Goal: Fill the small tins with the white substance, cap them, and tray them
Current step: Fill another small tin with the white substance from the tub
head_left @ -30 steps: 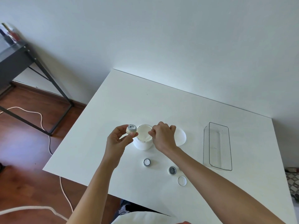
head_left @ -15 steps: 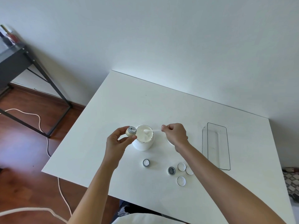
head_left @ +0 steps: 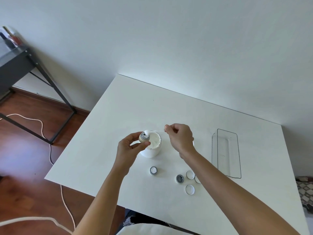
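Note:
My left hand (head_left: pixel 128 147) pinches a small tin (head_left: pixel 144 137) tilted just above the left rim of the open white jar (head_left: pixel 153 146). My right hand (head_left: pixel 180 138) pinches the end of a thin white spatula (head_left: pixel 155 131), whose tip carries a blob of white substance onto the tin's mouth. On the table near me stand a tin filled with white (head_left: pixel 153 170) and an empty grey tin (head_left: pixel 179 178). Three white caps lie by it: one (head_left: pixel 189 174), one partly behind my forearm (head_left: pixel 196 179) and one (head_left: pixel 189 189) closer to me.
A clear rectangular tray (head_left: pixel 226 152) lies on the right part of the white table (head_left: pixel 135 107). A black desk frame (head_left: pixel 25 65) and a white cable (head_left: pixel 42 129) are on the wooden floor at left.
My right hand lifted the spatula out of the jar with a blob of white substance and carried its tip left onto the held tin. The left hand stayed nearly still.

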